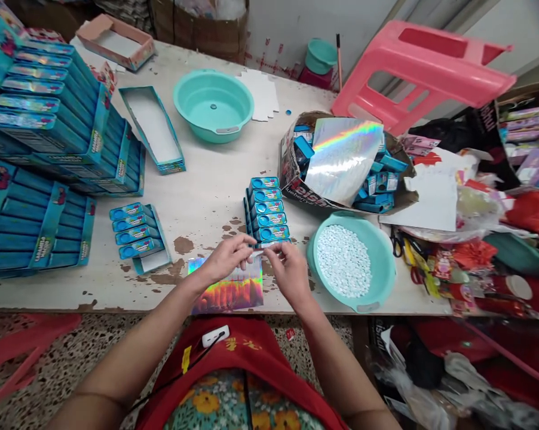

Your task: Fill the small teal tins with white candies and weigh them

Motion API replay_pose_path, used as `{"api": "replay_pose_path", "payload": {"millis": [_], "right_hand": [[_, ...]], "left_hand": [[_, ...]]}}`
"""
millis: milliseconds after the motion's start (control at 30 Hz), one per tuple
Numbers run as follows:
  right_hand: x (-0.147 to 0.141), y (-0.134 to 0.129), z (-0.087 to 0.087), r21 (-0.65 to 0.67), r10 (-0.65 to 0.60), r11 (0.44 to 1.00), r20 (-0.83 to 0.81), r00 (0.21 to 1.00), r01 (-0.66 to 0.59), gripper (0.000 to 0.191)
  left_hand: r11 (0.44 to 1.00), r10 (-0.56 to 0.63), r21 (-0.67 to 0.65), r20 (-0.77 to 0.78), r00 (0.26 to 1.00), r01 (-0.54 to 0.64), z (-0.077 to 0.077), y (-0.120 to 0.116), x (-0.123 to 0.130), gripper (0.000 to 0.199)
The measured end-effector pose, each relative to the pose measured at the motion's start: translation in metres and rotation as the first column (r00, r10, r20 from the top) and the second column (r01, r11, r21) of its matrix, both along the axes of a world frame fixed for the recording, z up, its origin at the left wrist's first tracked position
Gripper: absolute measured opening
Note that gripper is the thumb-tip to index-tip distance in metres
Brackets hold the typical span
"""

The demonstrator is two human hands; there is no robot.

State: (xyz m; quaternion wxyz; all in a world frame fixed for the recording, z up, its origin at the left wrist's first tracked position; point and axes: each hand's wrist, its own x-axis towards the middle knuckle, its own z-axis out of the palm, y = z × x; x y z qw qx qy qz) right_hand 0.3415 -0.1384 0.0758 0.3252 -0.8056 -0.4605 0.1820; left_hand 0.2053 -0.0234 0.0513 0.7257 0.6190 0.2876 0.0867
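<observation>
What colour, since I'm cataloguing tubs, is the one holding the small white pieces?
The tub is plain light turquoise, seen in the head view.

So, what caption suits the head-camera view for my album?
Bare hands pinch a small white piece beside a round turquoise plastic bowl of white pellets.

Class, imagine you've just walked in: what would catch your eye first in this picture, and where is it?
Probably the big pink stool at upper right, beyond a carton topped with a rainbow-shiny sheet. Next, the blue packs stacked along the left edge. Then the centre, where the left hand and right hand nearly meet by a row of small blue boxes.
</observation>
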Motion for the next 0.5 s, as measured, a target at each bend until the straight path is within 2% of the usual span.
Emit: {"api": "replay_pose_path", "payload": {"millis": [133,267,333,400,500], "right_hand": [[0.028,0.022,-0.006,-0.009,-0.095,0.995,0.111,0.989,0.097,0.016],[0.039,0.033,-0.017,-0.067,-0.154,0.984,0.140,0.978,0.164,0.015],[0.042,0.034,-0.022,-0.064,-0.212,0.974,0.075,0.974,0.217,0.016],[0.047,0.033,-0.027,-0.055,-0.267,0.962,-0.001,0.964,0.266,0.026],[0.056,0.033,-0.037,-0.024,-0.251,0.968,-0.064,0.966,0.250,0.026]], "left_hand": [[0.972,0.088,0.224,-0.063,0.994,-0.072,0.001,0.013,0.034,0.019],[0.893,0.156,0.443,-0.131,0.979,-0.083,-0.011,0.010,0.053,0.015],[0.862,0.216,0.493,-0.148,0.965,-0.118,-0.017,0.002,0.057,0.016],[0.832,0.319,0.520,-0.164,0.933,-0.192,-0.021,-0.008,0.060,0.018],[0.797,0.440,0.533,-0.192,0.877,-0.283,-0.022,-0.017,0.063,0.019]]}}
